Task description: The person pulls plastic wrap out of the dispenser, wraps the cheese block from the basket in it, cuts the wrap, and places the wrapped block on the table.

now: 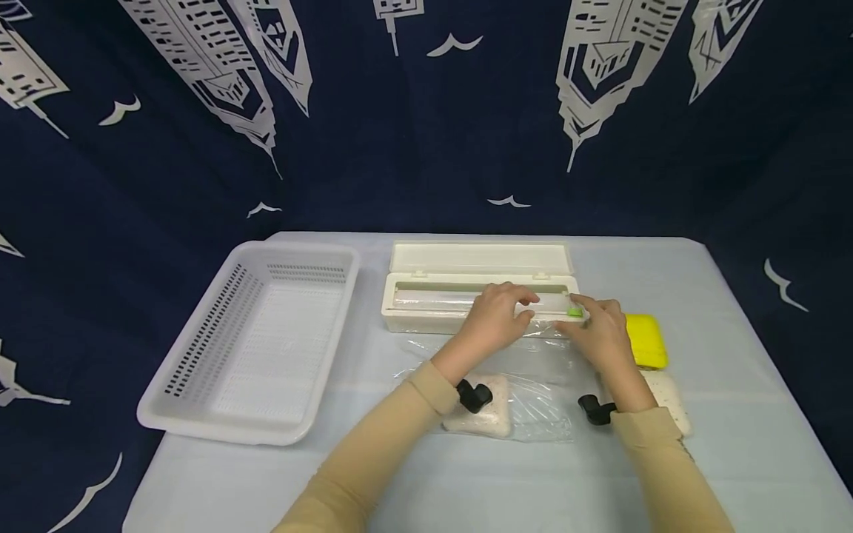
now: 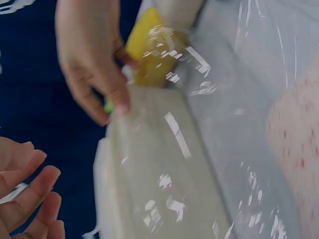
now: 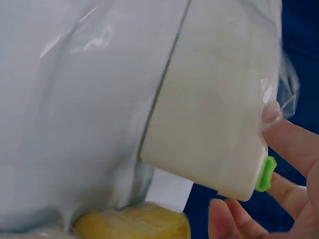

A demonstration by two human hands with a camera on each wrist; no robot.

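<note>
A cream cling film dispenser box (image 1: 423, 320) stands with its lid raised; a roll of clear film (image 1: 436, 299) lies inside. Beside the box's right end, my right hand (image 1: 603, 333) spans the green slide cutter (image 1: 574, 312), one fingertip touching the film edge in the right wrist view. My left hand (image 1: 496, 314) hovers over the front of the box, fingers loosely bent and nothing between them. Clear film (image 1: 540, 414) spreads from the box's front over a pale block with reddish specks (image 1: 483, 414), partly hidden by my left wrist.
A white perforated basket (image 1: 246, 437) sits on the left of the white-covered table (image 1: 380, 474). To the right are a yellow item (image 1: 645, 340) and another pale block (image 1: 666, 396), half behind my right wrist. A dark blue patterned curtain (image 1: 413, 148) hangs behind.
</note>
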